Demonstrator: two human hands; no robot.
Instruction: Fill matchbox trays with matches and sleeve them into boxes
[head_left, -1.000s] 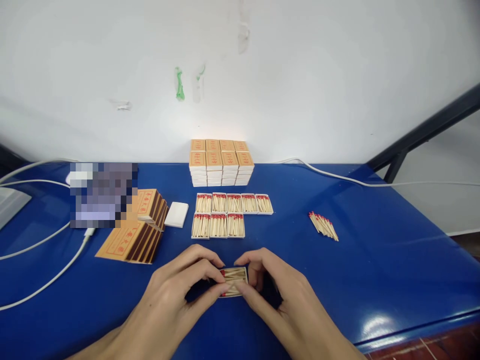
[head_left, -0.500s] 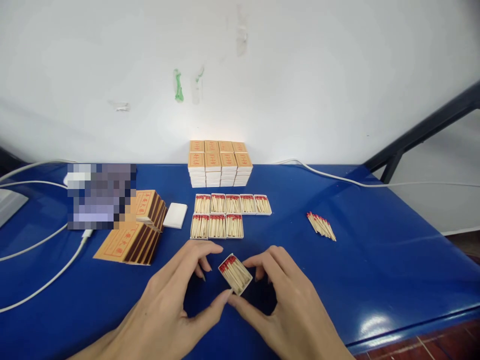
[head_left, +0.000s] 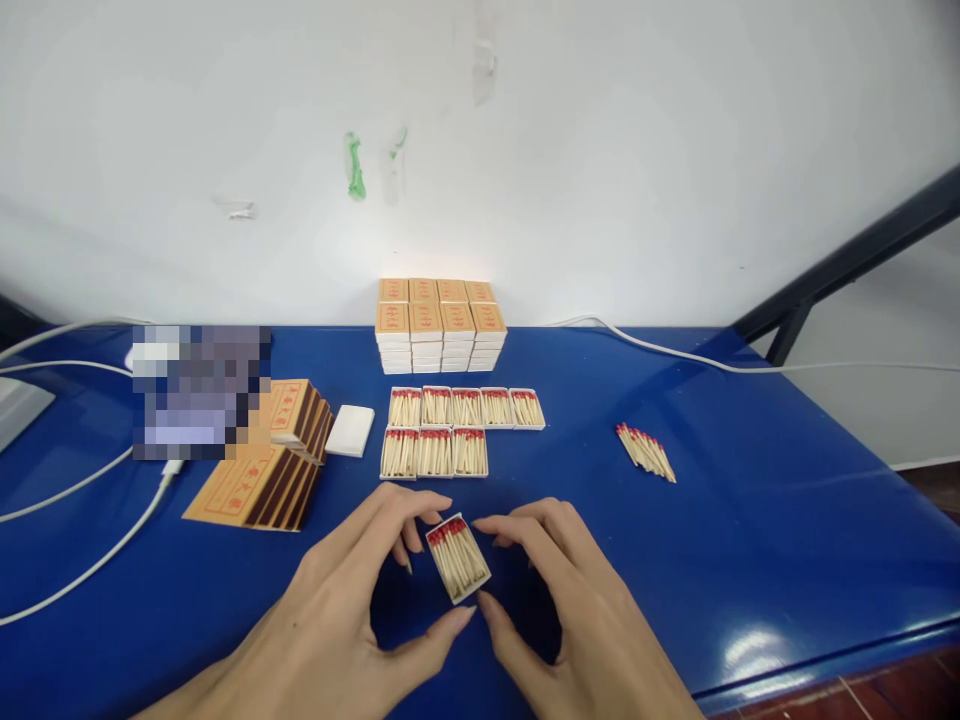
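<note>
The left hand (head_left: 337,590) and right hand (head_left: 581,590), grips apart, flanked the skewed match tray (head_left: 458,560) on the surface (head_left: 720,520), seemingly to steady it. Beyond that tray, filled trays (head_left: 468,448) abutted, likely for order; farther beyond it, matchboxes (head_left: 427,325) were stacked.

Bare-wood matchsticks (head_left: 459,562) with matt heads fill a thin paperboard matchbox tray (head_left: 475,588); matchbox sleeves (head_left: 232,488) show matt printed paperboard, the blue tabletop (head_left: 720,560) gleams smooth and glossy, and the white wall (head_left: 645,160) looks smooth and matt.

The match-filled tray (head_left: 458,560) has turned further clockwise.
</note>
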